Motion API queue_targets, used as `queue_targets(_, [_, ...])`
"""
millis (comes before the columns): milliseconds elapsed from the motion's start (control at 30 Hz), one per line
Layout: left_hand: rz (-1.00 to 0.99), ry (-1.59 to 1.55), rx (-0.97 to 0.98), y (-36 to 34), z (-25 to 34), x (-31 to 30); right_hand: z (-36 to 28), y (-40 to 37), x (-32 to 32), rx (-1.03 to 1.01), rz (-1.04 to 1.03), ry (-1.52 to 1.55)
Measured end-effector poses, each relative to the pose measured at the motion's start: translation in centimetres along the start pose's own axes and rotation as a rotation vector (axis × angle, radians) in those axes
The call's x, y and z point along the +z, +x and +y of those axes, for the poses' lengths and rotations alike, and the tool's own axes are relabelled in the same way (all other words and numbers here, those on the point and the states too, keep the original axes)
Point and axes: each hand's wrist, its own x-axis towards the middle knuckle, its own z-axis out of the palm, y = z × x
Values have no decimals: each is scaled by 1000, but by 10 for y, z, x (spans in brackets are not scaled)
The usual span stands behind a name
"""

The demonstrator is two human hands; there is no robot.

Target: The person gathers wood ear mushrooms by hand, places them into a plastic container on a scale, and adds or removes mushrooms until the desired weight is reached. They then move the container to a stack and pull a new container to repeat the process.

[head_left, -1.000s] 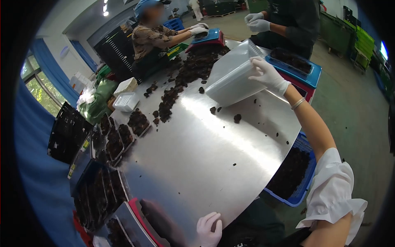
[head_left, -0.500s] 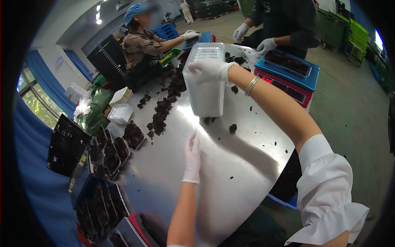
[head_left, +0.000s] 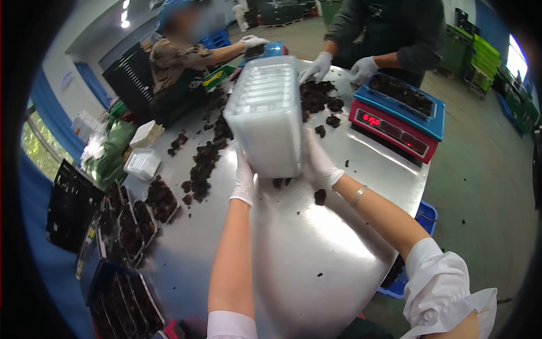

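Note:
A tall stack of clear plastic trays (head_left: 264,127) stands on the metal table in front of me, nested tightly together. My left hand (head_left: 244,178), in a white glove, presses on its lower left side. On the right side, my gloved right hand (head_left: 319,159) rests against the stack, fingers partly hidden behind it. Both hands hold the stack between them. Dark brown crinkled pieces (head_left: 206,164) lie in heaps just left of and behind the trays.
A red and blue scale (head_left: 395,133) bearing a filled tray is at right. A co-worker's gloved hand (head_left: 316,66) reaches over dark pieces; another person (head_left: 180,62) works at a second scale. Filled trays (head_left: 132,223) and a small tray stack (head_left: 142,164) line the left edge.
My right hand has moved from the top of the stack down to its right side. My left hand has risen to the left side. My view has shifted slightly.

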Motion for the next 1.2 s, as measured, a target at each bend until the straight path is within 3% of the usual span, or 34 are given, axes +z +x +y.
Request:
queue_targets(67, [-60,-13,-8,-5,-6,12,38,41,-40,-31,-16,-218])
queue_targets(100, [-92,-18,-5,-10,-7,13,25,32,-40,-36,-9,-217])
queue_targets(167, [-83,-36,-20,-30,-14,33,-32,-19,-10,155,-21,44])
queue_targets(200, [-67,-63,-32,-41,-17,48,-73,-55,20,190,123,19])
queue_targets(267, [-121,-91,-89,-74,-13,81,-95,-81,-3,201,217,-36])
queue_targets(300, [-157,74,21,-85,-23,93,-74,-72,-70,65,107,-122])
queue_targets(333, [-184,244,122,-98,-38,103,-86,-88,-88,54,116,-123])
queue_targets(400, [-183,994,741,-122,-79,132,-105,-116,-138,81,44,-128])
queue_targets(433, [-217,984,688,-134,-83,154,-116,-137,-143,47,114,-106])
queue_targets(500, [-241,982,644,-157,-65,185,-127,-147,-191,42,17,-6])
queue_targets(567, [-224,412,126,-182,-35,208,-131,-151,-227,-6,17,-17])
queue_targets(600, [-226,414,136,-186,-30,207,-130,-154,-238,-28,78,-24])
queue_targets(633, [-289,314,56,-188,-24,202,-135,-160,-214,-36,74,-25])
queue_targets(667, [-349,214,-20,-190,-18,196,-139,-166,-188,-250,256,-217])
queue_targets(700, [-304,126,68,-196,-26,184,-148,-174,-152,-465,436,-405])
queue_targets(733, [-239,293,173,-202,-18,164,-166,-192,-119,-669,451,-648])
queue_targets(767, [-169,459,274,-207,-7,137,-171,-203,-68,-987,679,-677])
queue_targets(800, [-48,575,334,-206,-9,110,-170,-215,-29,-1143,513,-592])
queue_targets(833, [68,692,387,-202,-20,78,-159,-219,-7,-1149,252,-627])
queue_targets(900, [261,894,356,-190,-36,12,-138,-217,61,-917,-38,-856])
queue_targets(967, [333,1179,322,-187,-39,-50,-97,-171,124,-863,-356,-867])
queue_targets(1067, [371,1414,227,-199,-28,-98,-7,-55,154,-828,-144,-1026])
queue_targets(1133, [359,1430,201,-204,-32,-109,41,46,130,-785,154,-1211])
queue_targets(1200, [348,1450,172,-204,-27,-114,41,116,92,-574,506,-1511])
